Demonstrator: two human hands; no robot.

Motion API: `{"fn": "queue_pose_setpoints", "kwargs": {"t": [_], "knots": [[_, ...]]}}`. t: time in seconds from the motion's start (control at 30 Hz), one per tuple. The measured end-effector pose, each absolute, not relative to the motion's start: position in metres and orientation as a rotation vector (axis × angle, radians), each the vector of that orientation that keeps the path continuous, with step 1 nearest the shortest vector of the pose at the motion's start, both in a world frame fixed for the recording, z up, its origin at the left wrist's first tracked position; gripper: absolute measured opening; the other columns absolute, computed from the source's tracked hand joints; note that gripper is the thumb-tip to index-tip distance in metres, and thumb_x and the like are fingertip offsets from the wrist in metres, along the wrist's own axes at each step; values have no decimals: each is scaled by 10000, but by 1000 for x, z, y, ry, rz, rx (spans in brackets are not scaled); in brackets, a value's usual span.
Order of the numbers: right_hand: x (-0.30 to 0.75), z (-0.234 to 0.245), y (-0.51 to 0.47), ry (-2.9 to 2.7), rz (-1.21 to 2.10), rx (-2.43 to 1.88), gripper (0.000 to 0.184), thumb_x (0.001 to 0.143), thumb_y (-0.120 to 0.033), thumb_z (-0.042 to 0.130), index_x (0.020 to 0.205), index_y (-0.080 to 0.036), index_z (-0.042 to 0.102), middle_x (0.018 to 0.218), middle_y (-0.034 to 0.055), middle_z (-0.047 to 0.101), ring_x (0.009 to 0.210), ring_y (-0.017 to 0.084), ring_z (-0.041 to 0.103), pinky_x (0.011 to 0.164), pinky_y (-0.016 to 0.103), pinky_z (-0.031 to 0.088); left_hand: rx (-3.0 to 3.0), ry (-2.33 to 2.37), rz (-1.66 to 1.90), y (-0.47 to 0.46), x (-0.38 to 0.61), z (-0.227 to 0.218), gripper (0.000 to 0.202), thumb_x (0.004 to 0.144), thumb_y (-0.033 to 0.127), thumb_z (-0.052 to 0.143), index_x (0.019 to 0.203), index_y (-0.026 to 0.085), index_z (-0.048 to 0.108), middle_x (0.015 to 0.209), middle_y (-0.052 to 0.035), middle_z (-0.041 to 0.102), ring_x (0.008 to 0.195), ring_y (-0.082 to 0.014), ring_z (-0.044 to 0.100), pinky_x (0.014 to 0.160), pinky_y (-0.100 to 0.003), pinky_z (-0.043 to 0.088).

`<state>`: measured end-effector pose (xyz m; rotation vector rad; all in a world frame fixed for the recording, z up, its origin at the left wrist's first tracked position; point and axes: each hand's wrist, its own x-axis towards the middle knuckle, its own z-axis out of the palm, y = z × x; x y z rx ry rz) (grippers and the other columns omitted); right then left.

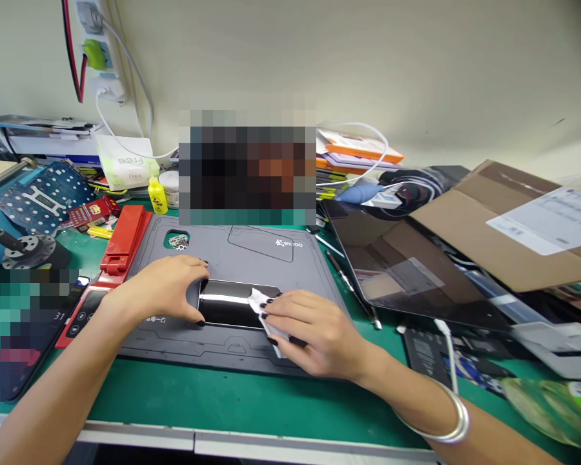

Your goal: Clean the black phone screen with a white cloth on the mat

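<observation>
A green desk (184, 394) carries a gray mat (252, 248) near its front edge. A glossy black phone (225, 305), or so it seems from this angle, lies mid-mat. The left hand (159, 289) grips its left end with curled fingers; the right hand (314, 332) holds a white cloth (267, 316) against it, fingers closed over the cloth.

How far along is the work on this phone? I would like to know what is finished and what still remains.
Done: the phone looks closed and whole on the grey mat. In hand: the left hand steadies it while the right hand presses a white cloth on its glossy face. Left: the area under the cloth is hidden, so I cannot tell how much remains.
</observation>
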<state>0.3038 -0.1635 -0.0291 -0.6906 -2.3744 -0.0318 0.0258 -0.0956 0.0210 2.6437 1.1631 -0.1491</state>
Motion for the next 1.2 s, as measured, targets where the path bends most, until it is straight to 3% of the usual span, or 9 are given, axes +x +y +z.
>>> {"fn": "queue_pose_setpoints", "kwargs": {"t": [0.13,0.33,0.53,0.73,0.93,1.2], "knots": [[303,-30,-164,-2399,-40,-685,144,894,-182,586,972,-158,705,999,104,760,888,223,715,831,412,587,2644,1157,-128,-95,25,20,517,646,460,842,1068,206,684,1311,-108,624,1188,-344,598,917,-405,526],[308,-26,-163,-2363,-109,-751,138,882,-157,591,821,-171,714,791,59,750,686,180,682,673,345,579,2638,1164,-151,-95,27,21,523,661,466,834,1083,200,679,1327,-115,612,1201,-354,589,917,-421,529],[305,-31,-162,-2458,-34,-666,198,919,-217,549,1035,-169,701,1087,99,753,984,231,711,891,436,570,2628,1173,-166,-96,27,23,528,656,458,842,1085,195,680,1332,-117,608,1216,-357,580,925,-420,528],[308,-29,-159,-2368,-84,-737,126,876,-148,593,846,-171,713,829,69,753,713,188,685,672,351,574,2631,1168,-176,-96,26,24,508,660,454,836,1075,206,680,1324,-106,615,1211,-345,587,923,-402,529],[304,-29,-159,-2443,-9,-637,182,917,-180,537,990,-161,703,1037,95,759,919,223,706,852,419,571,2665,1148,-151,-94,24,18,530,657,469,831,1094,220,666,1330,-91,615,1208,-319,590,933,-377,516],[313,-29,-151,-2405,-152,-792,202,904,-157,559,764,-182,703,784,51,745,661,163,637,626,304,510,2691,1113,-168,-93,21,18,553,681,472,823,1139,216,648,1363,-87,600,1242,-303,571,974,-356,483]]}}
